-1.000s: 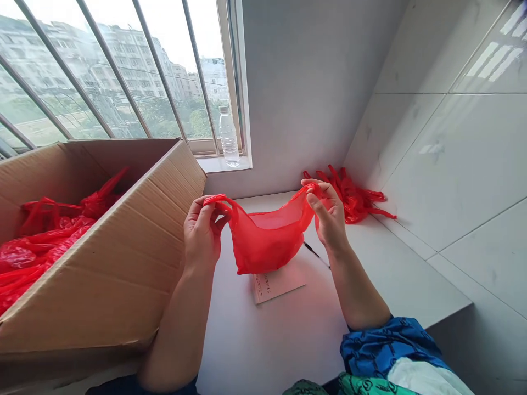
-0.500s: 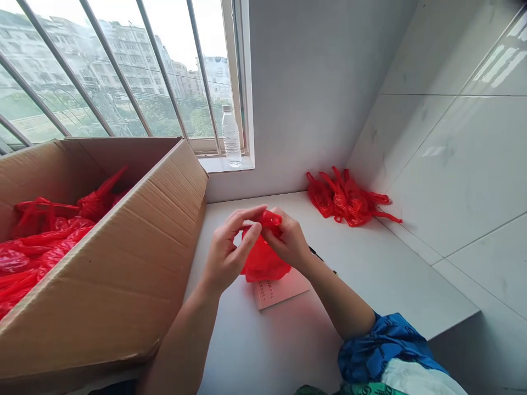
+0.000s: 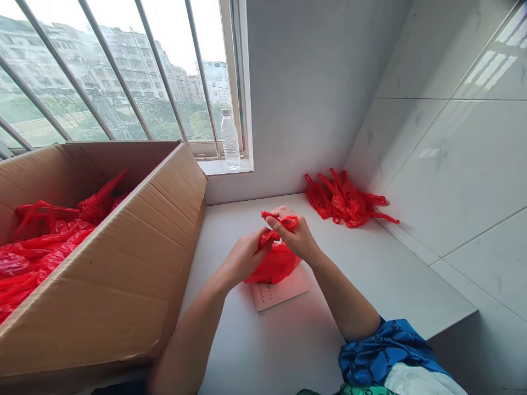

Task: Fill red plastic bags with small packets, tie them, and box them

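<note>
A red plastic bag (image 3: 275,266) is held up by its gathered top between both hands, above the white tabletop. My left hand (image 3: 242,258) pinches the bunched plastic on the left side. On the right, my right hand (image 3: 297,237) is closed around a twisted handle loop, with one red end sticking out past the thumb. The bag's lower part hangs over a pale pink booklet (image 3: 280,293) with printed characters, hiding its upper portion. Whatever may be inside the bag cannot be made out.
A large open cardboard box (image 3: 123,274) with many red plastic bags (image 3: 49,236) inside stands at the left. Several tied red bags (image 3: 343,197) lie at the table's back right, by the tiled wall. A clear bottle (image 3: 230,140) stands on the sill of the barred window.
My left hand has gone from spread fingers to a pinch on the bag's neck and moved slightly lower. My right hand has shifted a little right, with a handle end drawn out.
</note>
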Demonstrator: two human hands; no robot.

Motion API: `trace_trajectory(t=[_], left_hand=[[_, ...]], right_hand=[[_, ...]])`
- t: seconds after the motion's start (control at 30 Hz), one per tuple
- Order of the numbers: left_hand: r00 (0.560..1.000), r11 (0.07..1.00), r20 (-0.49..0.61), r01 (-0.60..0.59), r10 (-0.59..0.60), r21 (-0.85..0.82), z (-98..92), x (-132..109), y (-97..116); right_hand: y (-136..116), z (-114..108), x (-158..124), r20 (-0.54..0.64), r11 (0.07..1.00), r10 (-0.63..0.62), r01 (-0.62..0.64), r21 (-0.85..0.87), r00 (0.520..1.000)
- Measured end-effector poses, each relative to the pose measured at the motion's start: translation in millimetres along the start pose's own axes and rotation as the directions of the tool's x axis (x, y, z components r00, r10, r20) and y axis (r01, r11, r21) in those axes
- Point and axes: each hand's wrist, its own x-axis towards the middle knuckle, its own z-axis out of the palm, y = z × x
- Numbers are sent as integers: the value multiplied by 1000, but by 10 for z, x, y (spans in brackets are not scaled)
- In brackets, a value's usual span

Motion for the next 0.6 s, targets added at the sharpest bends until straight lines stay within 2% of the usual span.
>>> trace_trajectory(t=[0.07,0.1,0.2,0.27,0.33,0.4,0.47,0.6], left_hand=[[992,981,116,66,-45,-183,-21,3,-9],[983,939,164,133,-83,-317,-32,10,-19],[953,701,238,301,-190,-647,-57,53,-65],[943,571,244,330,-225,-752,-58,86,-96],[944,507,227,322,-241,-800,-48,110,-115],[949,496,187,294,-254,-817,-37,121,-125],[945,514,157,290,-286,-807,-29,119,-131],[926,556,216,361,-310,-749,-20,90,-129]], right_hand=[[27,-14,20,0,983,111,-110,146,994],[37,-28,31,27,962,155,-157,223,988],[33,-95,47,134,930,143,-179,322,981],[8,-151,37,232,968,58,-112,226,971],[-11,-196,10,300,999,-28,17,38,953],[-13,-213,-25,294,975,-106,158,-158,950],[3,-194,-57,232,908,-188,259,-329,954],[58,-101,-82,127,742,-345,354,-570,930]])
